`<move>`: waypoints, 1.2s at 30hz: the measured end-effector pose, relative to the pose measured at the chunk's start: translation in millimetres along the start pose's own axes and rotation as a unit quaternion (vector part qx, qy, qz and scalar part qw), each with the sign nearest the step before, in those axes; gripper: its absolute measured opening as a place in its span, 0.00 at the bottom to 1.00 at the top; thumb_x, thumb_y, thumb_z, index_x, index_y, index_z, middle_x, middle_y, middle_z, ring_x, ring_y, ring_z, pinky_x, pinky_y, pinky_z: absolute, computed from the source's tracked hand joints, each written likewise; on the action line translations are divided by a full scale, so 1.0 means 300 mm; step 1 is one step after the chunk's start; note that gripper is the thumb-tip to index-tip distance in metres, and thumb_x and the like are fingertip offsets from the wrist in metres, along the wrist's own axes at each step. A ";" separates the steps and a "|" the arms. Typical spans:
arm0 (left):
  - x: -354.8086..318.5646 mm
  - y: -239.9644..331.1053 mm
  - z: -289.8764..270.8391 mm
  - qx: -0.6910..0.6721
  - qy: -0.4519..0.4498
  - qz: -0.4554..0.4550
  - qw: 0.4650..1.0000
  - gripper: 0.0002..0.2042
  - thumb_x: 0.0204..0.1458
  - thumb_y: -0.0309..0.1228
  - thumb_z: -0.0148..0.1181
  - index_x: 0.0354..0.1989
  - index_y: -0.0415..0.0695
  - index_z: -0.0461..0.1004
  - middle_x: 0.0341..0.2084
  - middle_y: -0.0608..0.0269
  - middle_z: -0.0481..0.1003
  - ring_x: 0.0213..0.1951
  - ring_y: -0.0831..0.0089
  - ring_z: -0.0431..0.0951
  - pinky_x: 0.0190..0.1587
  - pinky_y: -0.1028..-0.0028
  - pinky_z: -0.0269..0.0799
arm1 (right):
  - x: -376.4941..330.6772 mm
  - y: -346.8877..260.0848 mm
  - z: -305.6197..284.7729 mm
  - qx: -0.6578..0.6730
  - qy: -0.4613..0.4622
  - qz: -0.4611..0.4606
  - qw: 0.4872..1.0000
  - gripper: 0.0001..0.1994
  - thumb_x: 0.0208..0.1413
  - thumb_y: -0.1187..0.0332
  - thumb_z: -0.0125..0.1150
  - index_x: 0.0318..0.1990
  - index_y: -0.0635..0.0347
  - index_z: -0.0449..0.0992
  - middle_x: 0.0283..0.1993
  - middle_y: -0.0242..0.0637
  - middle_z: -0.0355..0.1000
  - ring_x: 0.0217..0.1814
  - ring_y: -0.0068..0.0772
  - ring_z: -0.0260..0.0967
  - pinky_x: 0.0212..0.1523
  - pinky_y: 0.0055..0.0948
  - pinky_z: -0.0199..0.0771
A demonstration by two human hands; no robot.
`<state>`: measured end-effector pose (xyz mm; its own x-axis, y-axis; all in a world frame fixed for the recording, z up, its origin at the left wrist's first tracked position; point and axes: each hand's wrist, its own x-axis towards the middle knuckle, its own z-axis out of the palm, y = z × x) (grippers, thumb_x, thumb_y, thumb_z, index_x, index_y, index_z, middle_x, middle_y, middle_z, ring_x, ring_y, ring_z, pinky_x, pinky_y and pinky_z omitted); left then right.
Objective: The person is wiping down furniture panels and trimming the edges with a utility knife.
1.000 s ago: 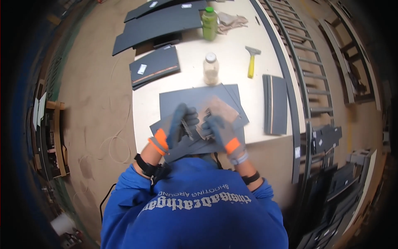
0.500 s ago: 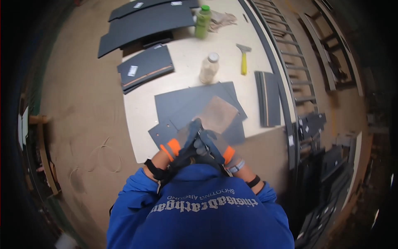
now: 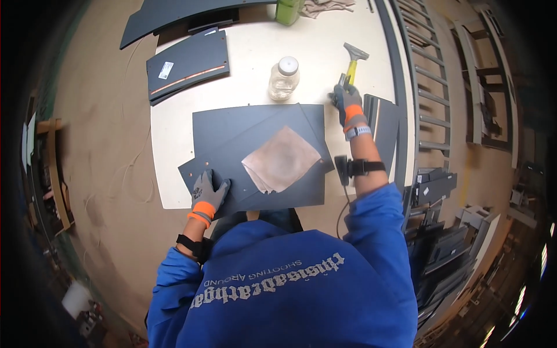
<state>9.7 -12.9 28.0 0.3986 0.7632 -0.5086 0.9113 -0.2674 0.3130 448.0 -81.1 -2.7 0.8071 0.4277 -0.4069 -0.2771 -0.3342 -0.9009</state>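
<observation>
My left hand (image 3: 209,190), in a grey work glove with an orange cuff, rests on the lower left of the dark grey panels (image 3: 232,124), fingers apart. My gloved right hand (image 3: 350,100) reaches forward to the right, fingers curled around a small grey, metal-looking thing (image 3: 342,79) whose kind I cannot make out. It is right at the lower end of the yellow handle of a scraper (image 3: 351,68), partly covering it. A folded pinkish-beige cloth (image 3: 282,159) with a darker patch lies on the panels. Beyond them stands a clear bottle with a white lid (image 3: 284,79).
The white table (image 3: 168,130) also carries stacked dark boards (image 3: 188,65) at the left and narrow ones (image 3: 386,124) at the right. A green bottle (image 3: 288,10) and a crumpled cloth (image 3: 328,6) are at the far edge. A roller conveyor (image 3: 432,81) runs along the right.
My hands, together over the panels before, have parted. The left has moved down onto the panels at the left; the right has reached forward and right to the scraper.
</observation>
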 end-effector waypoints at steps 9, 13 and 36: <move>0.066 0.129 -0.003 -0.041 0.103 -0.119 0.987 0.36 0.49 0.51 0.57 0.58 0.34 0.60 0.55 0.41 0.64 0.57 0.46 0.64 0.59 0.59 0.59 | -0.578 0.126 0.164 -0.603 -0.132 -0.433 0.656 0.39 0.50 0.46 0.55 0.63 0.66 0.57 0.61 0.57 0.56 0.64 0.58 0.53 0.66 0.50 0.49; 0.119 0.183 0.073 0.042 0.166 -0.043 0.984 0.35 0.53 0.50 0.52 0.60 0.33 0.56 0.58 0.39 0.60 0.62 0.46 0.56 0.62 0.56 0.52 | -0.694 0.217 0.209 -0.569 -0.289 -0.334 0.694 0.49 0.47 0.37 0.53 0.66 0.67 0.49 0.68 0.55 0.48 0.73 0.58 0.38 0.70 0.56 0.29; -0.041 0.007 0.113 0.080 -0.074 0.026 0.994 0.47 0.44 0.57 0.59 0.64 0.31 0.51 0.65 0.42 0.48 0.67 0.44 0.45 0.66 0.46 0.38 | -0.646 0.105 0.566 -0.634 -0.291 -0.245 0.673 0.32 0.55 0.53 0.49 0.61 0.68 0.61 0.64 0.53 0.57 0.71 0.50 0.46 0.71 0.49 0.35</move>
<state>10.1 -42.7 7.7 0.4459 0.6535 -0.6117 0.8889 -0.4036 0.2168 194.4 -32.0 22.0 0.1962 0.8805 -0.4315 0.9134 -0.3242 -0.2460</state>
